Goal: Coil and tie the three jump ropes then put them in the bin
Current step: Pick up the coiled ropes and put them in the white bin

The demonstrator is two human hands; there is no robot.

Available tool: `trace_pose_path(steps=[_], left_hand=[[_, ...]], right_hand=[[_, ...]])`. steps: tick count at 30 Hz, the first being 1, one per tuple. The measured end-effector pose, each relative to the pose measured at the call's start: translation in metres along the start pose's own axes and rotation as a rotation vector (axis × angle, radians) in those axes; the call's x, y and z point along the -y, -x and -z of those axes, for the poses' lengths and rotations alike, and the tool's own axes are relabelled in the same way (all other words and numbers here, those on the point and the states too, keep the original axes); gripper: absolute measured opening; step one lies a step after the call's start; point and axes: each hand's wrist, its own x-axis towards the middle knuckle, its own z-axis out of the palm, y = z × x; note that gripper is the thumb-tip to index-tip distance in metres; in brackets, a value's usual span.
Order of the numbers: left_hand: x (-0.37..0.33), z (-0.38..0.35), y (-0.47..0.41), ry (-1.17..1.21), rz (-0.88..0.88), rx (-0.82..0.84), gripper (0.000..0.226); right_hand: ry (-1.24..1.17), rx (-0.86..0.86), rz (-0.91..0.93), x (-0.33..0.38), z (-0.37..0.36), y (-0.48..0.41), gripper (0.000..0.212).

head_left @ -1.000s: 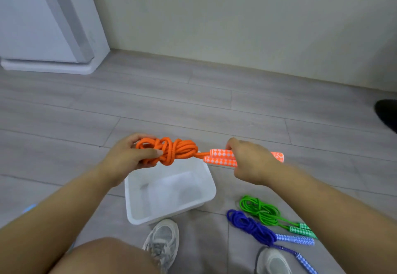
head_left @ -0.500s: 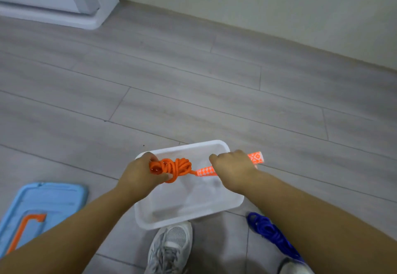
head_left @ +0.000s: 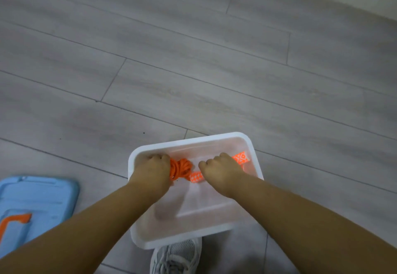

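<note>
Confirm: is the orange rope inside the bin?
Inside, unreleased: the orange rope sits within the bin walls, left hand gripping its coil, right hand its handles.

You get dim, even, greyish light; soft arm shadows fall inside the bin (head_left: 189,142); floor planks (head_left: 193,69) bow towards the edges; fine detail looks slightly smeared throughout.
</note>
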Motion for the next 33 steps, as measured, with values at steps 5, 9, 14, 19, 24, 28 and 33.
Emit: trace_pose_path(steps=[5, 9, 14, 19, 24, 28, 33], left_hand=[[0.002, -0.005, -0.005, -0.225, -0.038, 0.017, 0.045], [0.002, -0.006, -0.008, -0.198, -0.022, 0.031, 0.040], [-0.002, -0.002, -0.007, -0.175, -0.013, 0.020, 0.029], [0.003, -0.002, -0.006, -0.034, -0.010, -0.055, 0.029], [0.001, 0.000, -0.010, -0.047, -0.061, -0.045, 0.035], [-0.003, -0.004, -0.012, 0.014, 0.000, 0.105, 0.031], [-0.014, -0.007, -0.006, 0.511, 0.105, 0.295, 0.020]], right_hand=[[-0.056, -0.113, 0.075, -0.003, -0.028, -0.017, 0.039], [-0.046, -0.205, 0.025, -0.006, -0.031, -0.020, 0.041], [0.074, 0.048, -0.063, -0.010, -0.020, -0.009, 0.026], [-0.044, 0.039, -0.013, -0.014, -0.027, -0.008, 0.018], [-0.096, 0.073, -0.055, -0.012, -0.019, 0.002, 0.022], [-0.180, 0.132, -0.229, -0.007, -0.010, 0.009, 0.016], [-0.419, 0.191, -0.447, -0.009, -0.006, 0.011, 0.019]])
